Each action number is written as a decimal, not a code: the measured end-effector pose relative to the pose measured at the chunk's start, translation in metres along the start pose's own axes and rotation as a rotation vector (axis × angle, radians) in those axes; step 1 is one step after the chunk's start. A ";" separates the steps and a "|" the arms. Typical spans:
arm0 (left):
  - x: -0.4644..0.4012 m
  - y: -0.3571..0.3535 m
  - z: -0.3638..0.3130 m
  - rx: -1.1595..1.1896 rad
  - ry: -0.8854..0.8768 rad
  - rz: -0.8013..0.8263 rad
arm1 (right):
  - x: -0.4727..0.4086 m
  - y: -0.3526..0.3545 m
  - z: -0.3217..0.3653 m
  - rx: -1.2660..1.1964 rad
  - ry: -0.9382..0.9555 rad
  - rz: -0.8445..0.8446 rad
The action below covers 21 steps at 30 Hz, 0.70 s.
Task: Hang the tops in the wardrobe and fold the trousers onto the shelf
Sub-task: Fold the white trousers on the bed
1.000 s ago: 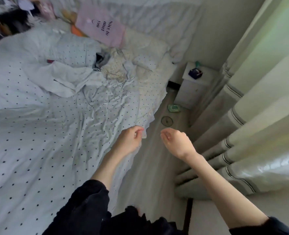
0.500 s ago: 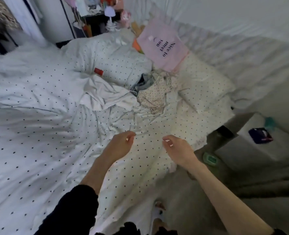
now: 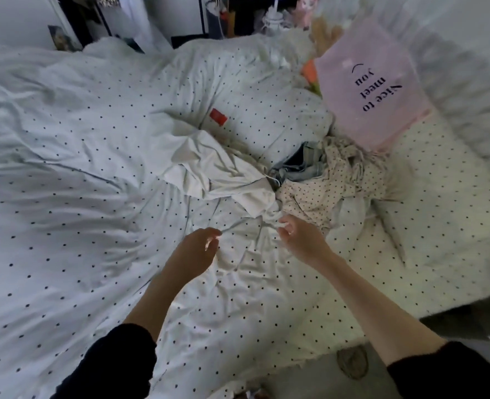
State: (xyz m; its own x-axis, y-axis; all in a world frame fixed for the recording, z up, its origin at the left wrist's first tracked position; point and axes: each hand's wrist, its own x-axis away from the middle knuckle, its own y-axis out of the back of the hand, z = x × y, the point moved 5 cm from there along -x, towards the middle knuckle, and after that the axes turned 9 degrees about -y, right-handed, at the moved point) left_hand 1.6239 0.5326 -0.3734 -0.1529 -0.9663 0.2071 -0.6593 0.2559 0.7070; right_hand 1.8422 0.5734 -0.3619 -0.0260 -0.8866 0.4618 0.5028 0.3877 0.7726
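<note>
The tops and trousers are lying in a crumpled heap on the dotted duvet (image 3: 65,174), just beyond the person's fingertips: a white top (image 3: 218,174) is spreading out ahead of the left fingers, a cream dotted top (image 3: 324,191) is bunching just past the right fingers, and a bit of blue denim (image 3: 301,165) is showing between the two, farther off. The left hand (image 3: 197,251) is hovering above the duvet with the forearm reaching forward, its fingers loosely curled and gripping nothing. The right hand (image 3: 298,240) is reaching in alongside, fingers relaxed and half bent, tips just short of the white fabric; whether they are touching it is unclear. A pink pillow (image 3: 373,90) is leaning well beyond the right fingers.
</note>
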 end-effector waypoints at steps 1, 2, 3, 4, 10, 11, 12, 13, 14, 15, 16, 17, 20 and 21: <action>-0.010 0.001 0.000 -0.011 -0.009 0.006 | -0.012 -0.002 -0.002 0.021 0.001 0.001; -0.027 0.001 0.002 -0.014 -0.011 0.006 | -0.033 -0.005 -0.001 0.045 0.000 0.014; -0.048 -0.001 0.009 -0.012 0.001 0.009 | -0.058 -0.010 0.001 0.063 0.002 0.028; -0.063 -0.001 0.011 -0.017 0.005 0.016 | -0.077 -0.014 0.002 0.080 0.003 0.037; -0.126 -0.017 0.036 -0.043 0.014 0.003 | -0.195 -0.032 0.019 0.087 0.038 -0.064; -0.128 -0.021 0.040 -0.046 0.019 0.002 | -0.208 -0.032 0.023 0.076 0.060 -0.107; -0.134 -0.026 0.049 -0.048 0.040 -0.004 | -0.227 -0.036 0.027 0.079 0.080 -0.132; -0.138 -0.031 0.058 -0.053 0.061 -0.019 | -0.243 -0.040 0.029 0.090 0.093 -0.154; -0.142 -0.035 0.066 -0.056 0.085 -0.034 | -0.260 -0.047 0.030 0.118 0.091 -0.153; -0.146 -0.039 0.072 -0.055 0.102 -0.043 | -0.274 -0.052 0.029 0.145 0.084 -0.145; -0.147 -0.040 0.074 -0.056 0.108 -0.041 | -0.283 -0.056 0.028 0.182 0.068 -0.128; -0.151 -0.041 0.077 -0.055 0.109 -0.044 | -0.293 -0.060 0.028 0.221 0.067 -0.115; -0.163 -0.044 0.075 -0.046 0.102 -0.103 | -0.300 -0.067 0.030 0.273 0.163 -0.132; -0.167 -0.044 0.071 -0.074 0.096 -0.130 | -0.294 -0.068 0.030 0.267 0.227 -0.155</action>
State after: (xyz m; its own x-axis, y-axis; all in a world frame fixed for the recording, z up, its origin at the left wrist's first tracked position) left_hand 1.6259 0.6812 -0.4872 0.0029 -0.9851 0.1719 -0.6121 0.1342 0.7793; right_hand 1.7891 0.8153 -0.5373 0.1232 -0.9615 0.2458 0.2647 0.2705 0.9256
